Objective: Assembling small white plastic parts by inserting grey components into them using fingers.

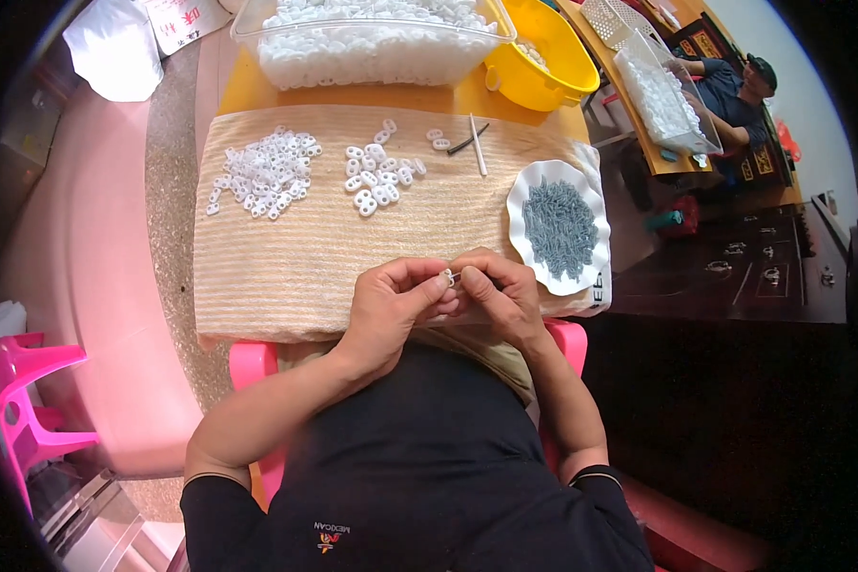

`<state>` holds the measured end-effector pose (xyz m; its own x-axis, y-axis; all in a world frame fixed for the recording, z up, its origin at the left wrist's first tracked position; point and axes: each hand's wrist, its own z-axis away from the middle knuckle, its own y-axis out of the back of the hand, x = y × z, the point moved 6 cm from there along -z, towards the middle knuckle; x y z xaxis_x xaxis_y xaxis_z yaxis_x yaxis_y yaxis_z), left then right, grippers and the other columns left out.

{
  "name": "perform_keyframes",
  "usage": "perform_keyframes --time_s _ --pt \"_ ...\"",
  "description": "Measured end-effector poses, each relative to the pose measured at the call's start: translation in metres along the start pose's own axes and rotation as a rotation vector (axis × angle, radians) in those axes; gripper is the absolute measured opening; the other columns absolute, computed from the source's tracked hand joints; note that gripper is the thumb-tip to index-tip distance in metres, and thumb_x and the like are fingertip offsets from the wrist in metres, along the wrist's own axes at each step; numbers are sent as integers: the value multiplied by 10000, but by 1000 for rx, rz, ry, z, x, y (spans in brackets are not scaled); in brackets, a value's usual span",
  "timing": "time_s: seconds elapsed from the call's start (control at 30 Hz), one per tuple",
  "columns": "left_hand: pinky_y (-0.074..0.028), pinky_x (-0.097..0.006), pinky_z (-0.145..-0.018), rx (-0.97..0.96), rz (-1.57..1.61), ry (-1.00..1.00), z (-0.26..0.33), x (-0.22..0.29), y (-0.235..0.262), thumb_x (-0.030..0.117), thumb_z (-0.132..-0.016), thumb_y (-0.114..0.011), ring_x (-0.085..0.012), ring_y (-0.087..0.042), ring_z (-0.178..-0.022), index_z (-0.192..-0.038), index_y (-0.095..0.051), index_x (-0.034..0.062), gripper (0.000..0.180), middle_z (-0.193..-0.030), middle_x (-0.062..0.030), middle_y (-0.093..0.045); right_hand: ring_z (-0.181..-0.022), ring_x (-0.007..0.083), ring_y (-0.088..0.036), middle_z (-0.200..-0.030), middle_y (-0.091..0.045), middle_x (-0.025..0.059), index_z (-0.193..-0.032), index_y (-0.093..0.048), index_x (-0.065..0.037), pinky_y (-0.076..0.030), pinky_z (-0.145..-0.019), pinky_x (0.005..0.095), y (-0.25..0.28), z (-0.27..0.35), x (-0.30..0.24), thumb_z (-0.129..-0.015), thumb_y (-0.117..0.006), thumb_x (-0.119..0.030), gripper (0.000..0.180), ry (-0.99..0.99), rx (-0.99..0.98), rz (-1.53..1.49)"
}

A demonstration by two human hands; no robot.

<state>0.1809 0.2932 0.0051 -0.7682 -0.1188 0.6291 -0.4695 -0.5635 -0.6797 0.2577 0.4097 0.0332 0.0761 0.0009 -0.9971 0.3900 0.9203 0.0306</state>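
Note:
Near the front edge of the cloth, my left hand pinches a small white plastic piece, mostly covered by the fingertips. My right hand meets it from the other side, its thumb and finger closed on a thin dark metal piece that touches the white one. To the right stands a white wavy-rimmed dish full of small grey metal pieces, slim like springs or pins. Ahead lie a pile of white oval two-hole pieces and a larger heap of small white plastic parts.
A white stick and a black thin tool cross at the back of the striped cloth. Behind are a clear bin of white pieces and a yellow basin. Another person sits at a table far right. Pink stool left.

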Motion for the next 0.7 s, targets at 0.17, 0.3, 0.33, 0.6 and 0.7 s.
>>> perform_keyframes --time_s 0.17,0.3,0.33,0.6,0.7 --pt "-566 -281 -738 3 24 15 0 0 0 58 -889 -623 -147 -648 -786 -1055 -591 -26 189 -884 -87 -651 -691 104 -593 -931 -617 79 -1057 -604 55 -506 -632 232 2 1 5 -943 -553 -85 188 -36 4 -46" --pt "-558 -267 -738 -4 36 14 0 -1 0 68 -890 -626 -135 -644 -777 -1051 -593 -20 186 -884 -80 -651 -712 110 -607 -936 -627 80 -1070 -593 56 -516 -634 235 1 1 8 -923 -571 -42 178 -40 -6 -60" --pt "-558 -267 -738 -4 38 14 0 -1 0 68 -890 -626 -135 -644 -777 -1051 -593 -20 186 -884 -80 -651 -710 112 -610 -931 -628 78 -1073 -591 55 -518 -632 236 1 1 8 -917 -576 -31 178 -44 2 -80" --pt "-560 -250 -733 45 18 -15 1 4 3 53 -888 -621 -134 -647 -765 -1049 -595 -46 190 -874 -85 -653 -683 108 -610 -892 -631 72 -1056 -602 49 -520 -620 234 11 -5 -1 -916 -579 -47 170 -36 57 27" --pt "-561 -252 -732 61 28 -16 3 8 3 48 -887 -620 -139 -648 -765 -1047 -596 -44 186 -869 -84 -651 -663 97 -604 -861 -630 59 -1034 -610 47 -508 -601 226 10 -14 -10 -910 -588 -54 161 -59 95 94"
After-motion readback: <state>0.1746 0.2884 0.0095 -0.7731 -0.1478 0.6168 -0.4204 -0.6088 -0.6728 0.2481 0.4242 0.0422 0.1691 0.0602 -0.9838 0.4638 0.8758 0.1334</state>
